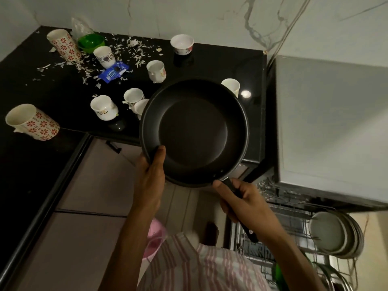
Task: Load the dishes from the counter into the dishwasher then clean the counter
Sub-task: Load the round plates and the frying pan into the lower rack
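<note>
Right hand (241, 200) grips the handle of the black frying pan (194, 133) while left hand (150, 179) pinches its near-left rim, holding it above the counter (210, 61) edge; rigid, probably heavyish, slick-coated; two-handed hold suits it.

Head-worn camera looks steeply down, close over the counter (210, 59).

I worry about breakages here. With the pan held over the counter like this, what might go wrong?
1. The pan is close to the cups; swinging it may knock one over.
2. The left hand only pinches the rim; most weight hangs on the right hand.
3. Plates already fill part of the rack.
</note>
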A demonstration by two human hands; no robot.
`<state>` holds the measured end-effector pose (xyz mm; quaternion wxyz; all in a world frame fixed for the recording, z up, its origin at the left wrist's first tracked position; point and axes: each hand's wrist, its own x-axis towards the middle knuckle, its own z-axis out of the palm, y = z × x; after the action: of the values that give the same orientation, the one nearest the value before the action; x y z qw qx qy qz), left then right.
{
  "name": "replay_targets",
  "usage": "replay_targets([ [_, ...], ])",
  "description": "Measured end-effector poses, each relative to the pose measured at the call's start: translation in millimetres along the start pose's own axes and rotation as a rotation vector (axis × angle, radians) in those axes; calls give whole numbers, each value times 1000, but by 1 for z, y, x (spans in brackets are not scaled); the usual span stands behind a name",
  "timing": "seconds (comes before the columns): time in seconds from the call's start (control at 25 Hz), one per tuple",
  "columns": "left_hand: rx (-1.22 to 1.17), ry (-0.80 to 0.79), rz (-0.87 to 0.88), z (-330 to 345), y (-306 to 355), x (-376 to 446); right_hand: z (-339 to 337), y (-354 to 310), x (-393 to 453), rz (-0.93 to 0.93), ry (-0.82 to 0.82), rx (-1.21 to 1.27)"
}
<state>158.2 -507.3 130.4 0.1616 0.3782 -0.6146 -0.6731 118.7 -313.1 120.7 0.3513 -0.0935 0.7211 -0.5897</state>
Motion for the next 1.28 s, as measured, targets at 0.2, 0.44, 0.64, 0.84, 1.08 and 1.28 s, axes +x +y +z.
replay_targets([
  [0.2, 43, -15, -104, -39, -18, -35, 46, 27, -40, 74, 65, 21],
  [0.44, 65, -71, -155, -77, -50, -74, 87, 63, -96, 113, 149, 4],
  [0.64, 85, -123, -131, -73, -62, -107, 86, 78, -138, 111, 210, 12],
  [0.84, 58, -186, -136, -52, -78, -140, 69, 94, -180, 86, 242, 5],
  [1.08, 106, -169, -115, -19, -110, -221, 23, 139, -249, 73, 214, 34],
  [1.28, 87, -88, -233, 1, -153, -297, -21, 177, -311, 96, 182, -28],
])
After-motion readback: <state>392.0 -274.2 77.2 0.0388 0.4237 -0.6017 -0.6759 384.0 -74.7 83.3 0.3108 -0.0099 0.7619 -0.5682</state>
